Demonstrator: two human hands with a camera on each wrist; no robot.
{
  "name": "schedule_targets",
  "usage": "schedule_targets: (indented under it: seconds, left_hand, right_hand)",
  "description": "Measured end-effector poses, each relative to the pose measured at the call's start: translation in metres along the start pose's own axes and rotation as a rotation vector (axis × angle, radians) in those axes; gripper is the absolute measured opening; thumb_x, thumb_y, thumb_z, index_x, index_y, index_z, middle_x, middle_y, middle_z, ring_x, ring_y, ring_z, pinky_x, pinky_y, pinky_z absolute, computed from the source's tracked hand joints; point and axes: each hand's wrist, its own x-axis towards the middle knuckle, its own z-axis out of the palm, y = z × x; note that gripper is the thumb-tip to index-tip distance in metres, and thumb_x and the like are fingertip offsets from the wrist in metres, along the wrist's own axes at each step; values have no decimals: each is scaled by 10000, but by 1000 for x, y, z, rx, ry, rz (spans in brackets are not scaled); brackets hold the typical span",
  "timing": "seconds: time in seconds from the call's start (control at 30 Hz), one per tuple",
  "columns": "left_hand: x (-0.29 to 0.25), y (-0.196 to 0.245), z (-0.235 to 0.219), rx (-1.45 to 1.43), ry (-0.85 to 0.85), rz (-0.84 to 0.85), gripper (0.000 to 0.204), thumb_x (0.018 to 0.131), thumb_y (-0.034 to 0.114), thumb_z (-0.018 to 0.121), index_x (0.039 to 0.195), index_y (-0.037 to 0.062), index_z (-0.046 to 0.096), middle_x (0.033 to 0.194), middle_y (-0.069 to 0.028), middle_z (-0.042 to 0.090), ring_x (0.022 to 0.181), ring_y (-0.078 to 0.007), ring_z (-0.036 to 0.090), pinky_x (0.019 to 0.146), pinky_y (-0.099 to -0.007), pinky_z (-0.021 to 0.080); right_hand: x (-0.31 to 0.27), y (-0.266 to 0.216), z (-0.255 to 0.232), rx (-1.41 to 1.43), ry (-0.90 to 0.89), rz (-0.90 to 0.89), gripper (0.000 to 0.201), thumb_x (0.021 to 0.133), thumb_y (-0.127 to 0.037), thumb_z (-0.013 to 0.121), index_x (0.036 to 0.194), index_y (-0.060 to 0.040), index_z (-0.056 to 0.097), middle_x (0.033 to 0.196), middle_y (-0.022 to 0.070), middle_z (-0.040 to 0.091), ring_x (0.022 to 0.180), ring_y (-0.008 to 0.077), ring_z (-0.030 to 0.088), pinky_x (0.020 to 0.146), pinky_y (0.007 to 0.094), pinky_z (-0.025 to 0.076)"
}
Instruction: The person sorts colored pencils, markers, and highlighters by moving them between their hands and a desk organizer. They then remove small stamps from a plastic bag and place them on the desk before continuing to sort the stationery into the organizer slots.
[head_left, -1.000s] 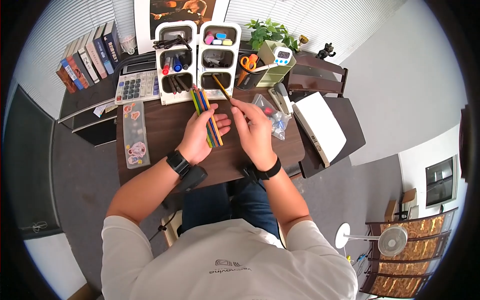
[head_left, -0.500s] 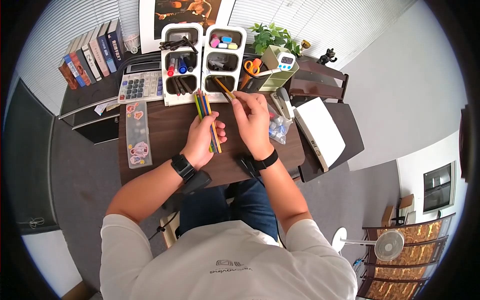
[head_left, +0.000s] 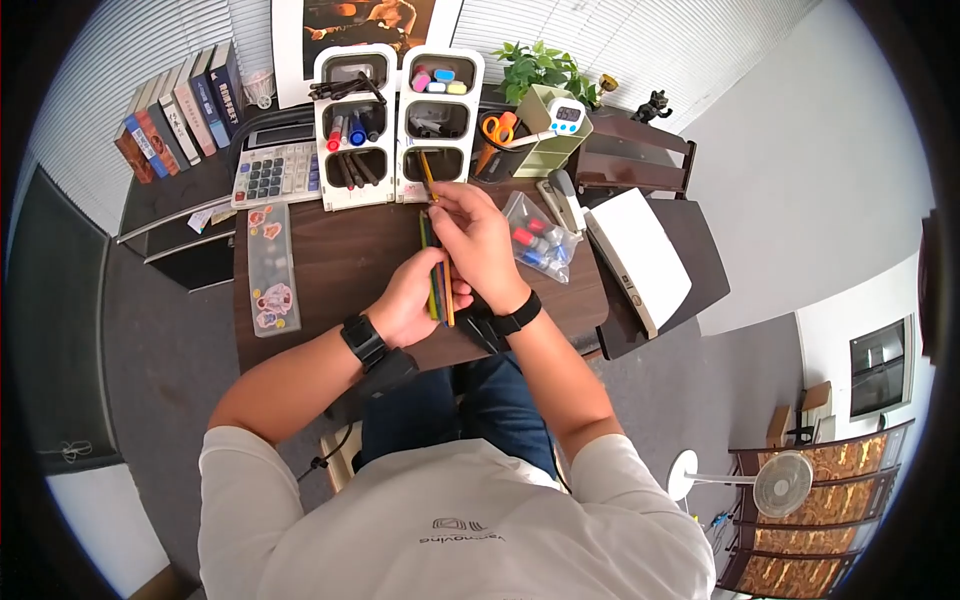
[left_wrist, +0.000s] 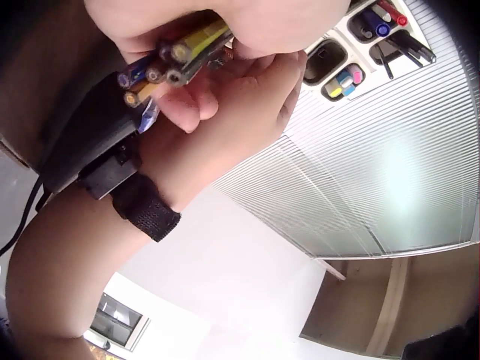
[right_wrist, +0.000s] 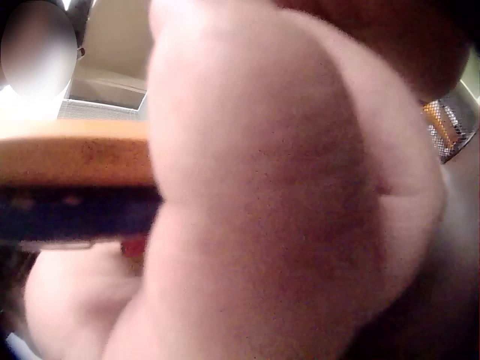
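Note:
My left hand [head_left: 405, 300] grips a bundle of colored pencils [head_left: 436, 290] above the desk; their blunt ends [left_wrist: 180, 51] face the left wrist camera. Close against it, my right hand [head_left: 475, 235] overlaps the upper part of the bundle. A yellow pencil [head_left: 428, 175] juts from the right fingertips toward the lower compartment of the right white organizer [head_left: 408, 192]. In the right wrist view, an orange-yellow pencil [right_wrist: 75, 157] and a dark blue pencil [right_wrist: 75, 214] pass behind the right hand. Much of the bundle is hidden by the hands.
The left white organizer [head_left: 325, 190] holds pens and markers. A calculator [head_left: 275, 172] and a stickered pencil case [head_left: 272, 270] lie left. On the right are a bag of red and blue items [head_left: 545, 240], a stapler [head_left: 565, 200], a mesh cup [head_left: 495, 165] with scissors, and a white box [head_left: 640, 250].
My right hand has moved left and down from beside the organizer onto the left hand's bundle. The yellow pencil now stands more upright. The left hand has come slightly down toward me.

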Motion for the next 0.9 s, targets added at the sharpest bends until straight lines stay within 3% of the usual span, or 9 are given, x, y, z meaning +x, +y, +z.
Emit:
schedule_targets:
  seconds: [0.03,0.13,0.27,0.33,0.47,0.5,0.6,0.67,0.9]
  left_hand:
    - [1,0,-2,10,-44,-14,306,1085,310,473,1047,63,650,885,-51,663,820,-180,642,808,-357,552]
    - [2,3,-5,-12,-109,-42,295,1088,290,464,1135,53,635,1005,-77,693,928,-196,680,892,-381,565]
    - [4,3,-1,-61,-81,-1,295,1091,260,458,1248,51,594,1177,-115,690,1088,-224,688,1004,-418,555]
    - [10,1,-8,-63,-143,86,307,1090,223,475,1335,52,547,1282,-142,661,1198,-243,662,1084,-437,524]
    - [3,7,-1,-21,-71,54,403,1093,204,497,1456,45,426,1406,-215,591,1307,-293,598,1110,-455,500]
    - [3,8,0,5,-61,44,434,1098,212,485,1484,44,384,1465,-247,542,1346,-322,567,1134,-476,479]
    - [4,7,-1,-6,-79,39,434,1100,219,481,1486,45,388,1466,-249,542,1343,-321,571,1157,-483,457]
    - [5,5,-4,-3,-104,42,442,1101,233,479,1490,47,383,1463,-247,546,1341,-315,573,1162,-486,449]
    - [6,6,-4,-31,-92,2,365,1099,246,476,1416,65,477,1343,-196,637,1242,-298,637,1060,-459,524]
  right_hand:
    - [0,-3,-1,-7,-57,49,333,968,-32,674,1293,36,648,1226,141,646,1098,202,705,946,314,576]
    - [0,-9,-3,-11,-83,73,332,966,-31,672,1290,36,653,1235,138,651,1117,208,704,957,314,574]
    - [-23,-23,-29,-295,47,-174,295,941,-56,687,1233,-11,696,1083,169,691,925,249,725,818,340,575]
    - [-51,-31,-38,-276,59,-128,296,939,-71,701,1230,-22,702,1026,137,681,856,227,702,787,334,570]
    - [-97,-48,-47,-202,-265,129,357,915,-137,781,1250,-45,703,992,106,667,803,203,664,740,327,559]
    - [-103,-50,-43,-186,-257,74,402,894,-134,810,1270,-52,696,1006,105,675,808,198,668,731,322,557]
    - [-112,-38,-41,-152,-198,55,424,871,-44,816,1279,-55,700,1050,88,692,861,167,669,729,300,554]
    - [-113,-34,-40,-167,-152,35,393,883,-51,798,1264,-56,704,1050,110,695,844,194,682,744,315,567]
    - [-105,-48,-53,-239,102,-27,279,878,13,769,1154,-19,740,990,104,739,841,186,709,772,302,572]
